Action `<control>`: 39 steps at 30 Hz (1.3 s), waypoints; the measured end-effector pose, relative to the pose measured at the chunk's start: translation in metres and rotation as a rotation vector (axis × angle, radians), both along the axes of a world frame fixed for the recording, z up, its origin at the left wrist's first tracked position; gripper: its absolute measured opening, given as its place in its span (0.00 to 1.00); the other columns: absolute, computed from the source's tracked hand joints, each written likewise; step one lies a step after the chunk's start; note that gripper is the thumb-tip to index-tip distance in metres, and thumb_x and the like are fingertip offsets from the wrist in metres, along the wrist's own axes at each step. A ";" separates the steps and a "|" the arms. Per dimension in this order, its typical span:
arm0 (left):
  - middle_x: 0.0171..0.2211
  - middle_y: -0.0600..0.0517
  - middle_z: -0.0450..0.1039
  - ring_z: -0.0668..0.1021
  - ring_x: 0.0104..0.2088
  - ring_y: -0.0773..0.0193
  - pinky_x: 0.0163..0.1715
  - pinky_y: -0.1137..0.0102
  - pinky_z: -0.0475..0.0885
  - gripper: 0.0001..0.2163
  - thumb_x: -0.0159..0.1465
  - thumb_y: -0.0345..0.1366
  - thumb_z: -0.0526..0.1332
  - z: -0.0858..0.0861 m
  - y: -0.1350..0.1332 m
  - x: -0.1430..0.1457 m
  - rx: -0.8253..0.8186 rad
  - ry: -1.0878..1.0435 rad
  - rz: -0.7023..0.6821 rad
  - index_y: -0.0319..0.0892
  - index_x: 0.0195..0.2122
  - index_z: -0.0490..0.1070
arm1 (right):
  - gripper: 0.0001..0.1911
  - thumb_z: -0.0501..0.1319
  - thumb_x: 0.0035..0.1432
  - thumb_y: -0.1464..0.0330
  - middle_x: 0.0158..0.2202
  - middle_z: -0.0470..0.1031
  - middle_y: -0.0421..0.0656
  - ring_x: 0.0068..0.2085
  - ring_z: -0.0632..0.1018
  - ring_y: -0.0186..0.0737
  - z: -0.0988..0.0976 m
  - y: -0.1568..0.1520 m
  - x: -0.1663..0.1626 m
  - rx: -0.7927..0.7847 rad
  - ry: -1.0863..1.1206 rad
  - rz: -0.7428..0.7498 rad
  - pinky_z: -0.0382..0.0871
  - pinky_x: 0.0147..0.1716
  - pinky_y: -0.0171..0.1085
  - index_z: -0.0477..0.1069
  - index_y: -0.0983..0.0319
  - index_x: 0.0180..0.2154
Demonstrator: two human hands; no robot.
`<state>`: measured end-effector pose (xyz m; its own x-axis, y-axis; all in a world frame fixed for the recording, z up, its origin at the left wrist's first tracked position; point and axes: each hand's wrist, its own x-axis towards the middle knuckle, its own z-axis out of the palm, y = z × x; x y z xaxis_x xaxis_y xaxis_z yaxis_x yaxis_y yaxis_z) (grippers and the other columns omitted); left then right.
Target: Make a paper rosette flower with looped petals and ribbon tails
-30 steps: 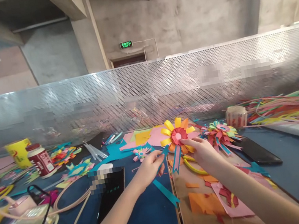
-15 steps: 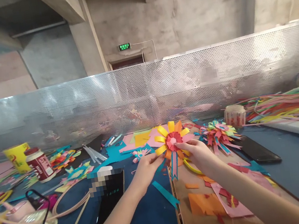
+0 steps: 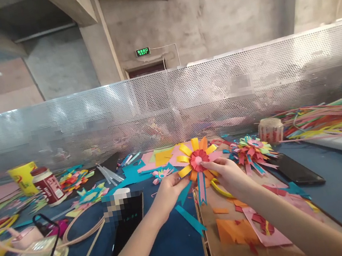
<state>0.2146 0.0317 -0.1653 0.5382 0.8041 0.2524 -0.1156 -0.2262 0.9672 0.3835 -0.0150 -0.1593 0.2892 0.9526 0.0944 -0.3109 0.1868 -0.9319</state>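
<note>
Closer to my left fingers (image 3: 181,185) than a second ago, the flower (image 3: 199,159) sits mid-frame, pinched by my right fingers (image 3: 211,166); left grip unclear. Seemingly I'm fitting the blue strip (image 3: 185,193); next needs steady alignment.

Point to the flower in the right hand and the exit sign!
Flower (image 3: 198,157): head view, on its pinkish-red centre.
Exit sign (image 3: 143,52): head view, middle of its lettered front.
</note>
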 end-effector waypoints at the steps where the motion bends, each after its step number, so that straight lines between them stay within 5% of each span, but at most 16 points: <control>1: 0.36 0.48 0.78 0.78 0.36 0.58 0.40 0.67 0.69 0.13 0.56 0.35 0.64 0.000 0.000 0.000 0.000 0.000 0.000 0.43 0.42 0.76 | 0.15 0.72 0.35 0.61 0.22 0.73 0.39 0.25 0.72 0.34 0.000 0.000 0.000 0.000 -0.005 0.002 0.56 0.20 0.33 0.70 0.63 0.22; 28: 0.43 0.48 0.76 0.77 0.40 0.56 0.40 0.63 0.71 0.14 0.57 0.35 0.63 -0.003 -0.003 0.001 -0.081 -0.022 -0.048 0.45 0.45 0.74 | 0.12 0.70 0.40 0.62 0.33 0.79 0.45 0.37 0.77 0.41 -0.008 0.003 0.001 0.037 -0.037 0.043 0.66 0.34 0.34 0.75 0.63 0.26; 39: 0.42 0.47 0.76 0.76 0.40 0.55 0.35 0.65 0.72 0.14 0.58 0.37 0.62 -0.002 -0.005 0.001 -0.134 -0.039 -0.054 0.43 0.45 0.74 | 0.10 0.69 0.41 0.64 0.30 0.78 0.42 0.35 0.77 0.40 -0.005 0.002 0.000 0.064 -0.072 0.001 0.66 0.32 0.33 0.74 0.62 0.25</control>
<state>0.2158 0.0268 -0.1672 0.5738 0.8019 0.1665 -0.1626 -0.0877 0.9828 0.3832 -0.0131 -0.1641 0.2784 0.9442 0.1761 -0.2436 0.2468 -0.9380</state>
